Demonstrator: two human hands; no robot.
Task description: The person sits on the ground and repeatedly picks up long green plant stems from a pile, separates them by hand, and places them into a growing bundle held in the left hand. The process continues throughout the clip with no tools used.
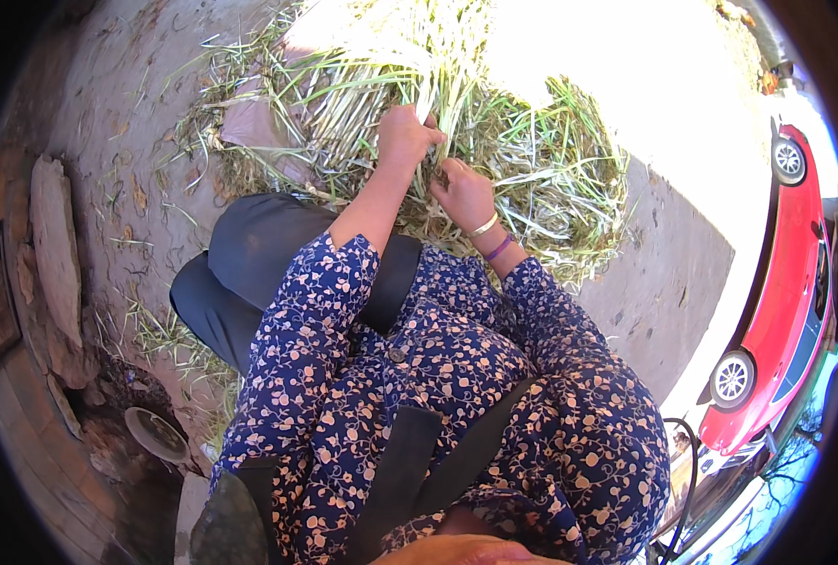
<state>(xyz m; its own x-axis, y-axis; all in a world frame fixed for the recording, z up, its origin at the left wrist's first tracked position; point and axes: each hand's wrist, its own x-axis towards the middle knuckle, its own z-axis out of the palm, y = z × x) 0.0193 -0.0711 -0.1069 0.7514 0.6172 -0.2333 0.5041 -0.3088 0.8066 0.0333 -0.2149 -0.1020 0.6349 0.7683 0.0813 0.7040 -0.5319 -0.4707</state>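
Note:
My left hand (406,138) is closed around a bunch of long green and whitish plant stalks (447,92), which fan out beyond it into bright sunlight. Just below and to its right, my right hand (465,192), with a yellowish bangle and a purple band at the wrist, has its fingertips pinched at the lower ends of the strands. Under and around both hands lies a heap of loose green and dry stalks (567,183). More stalks lie side by side in a layer (348,113) left of my left hand. What exactly the right fingertips pinch is partly hidden.
A pinkish sheet (249,121) shows under the stalks at the left. Scattered bits lie on the ground (108,212). A stone slab (57,247) and a round dish-like object (156,434) are at far left. A red car (779,282) stands at far right.

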